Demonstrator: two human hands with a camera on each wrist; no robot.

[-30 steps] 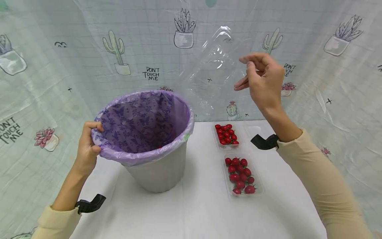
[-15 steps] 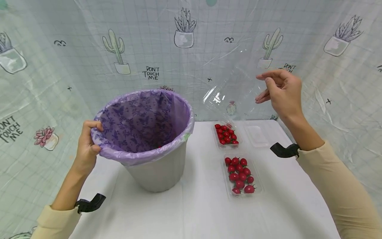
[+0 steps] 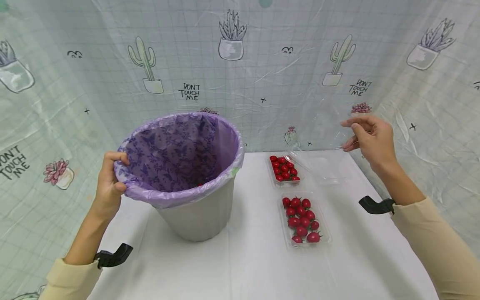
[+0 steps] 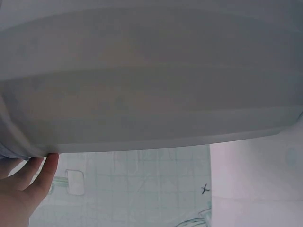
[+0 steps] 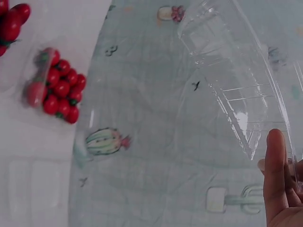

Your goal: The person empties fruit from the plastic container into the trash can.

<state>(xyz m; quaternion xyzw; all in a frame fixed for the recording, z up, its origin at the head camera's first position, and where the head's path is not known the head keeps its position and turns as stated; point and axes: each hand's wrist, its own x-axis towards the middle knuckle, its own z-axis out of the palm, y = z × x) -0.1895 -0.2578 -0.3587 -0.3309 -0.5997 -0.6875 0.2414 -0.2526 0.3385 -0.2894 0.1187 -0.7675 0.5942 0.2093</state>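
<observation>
My left hand (image 3: 108, 185) grips the rim of a grey waste bin (image 3: 198, 223), fingers over the edge. The bin leans toward that hand. A purple patterned bin liner (image 3: 168, 154) covers its inside and folds over the rim. A little red shows deep inside; what it is cannot be made out. In the right wrist view, a clear plastic box (image 5: 232, 90) is pinched between the thumb and fingers of my right hand (image 5: 281, 194). That box is tilted, with no contents visible, above the table's far right part. In the head view it is faint.
Two clear punnets of cherry tomatoes, one nearer (image 3: 303, 221) and one farther (image 3: 285, 168), stand right of the bin on the white table (image 3: 258, 266). Another clear plastic tray (image 3: 326, 168) lies at the back right. A patterned curtain (image 3: 262, 71) hangs behind.
My right hand has moved right and downward with the clear plastic box, from the curtain's upper part toward the table's back right. My left hand and the bin have stayed put.
</observation>
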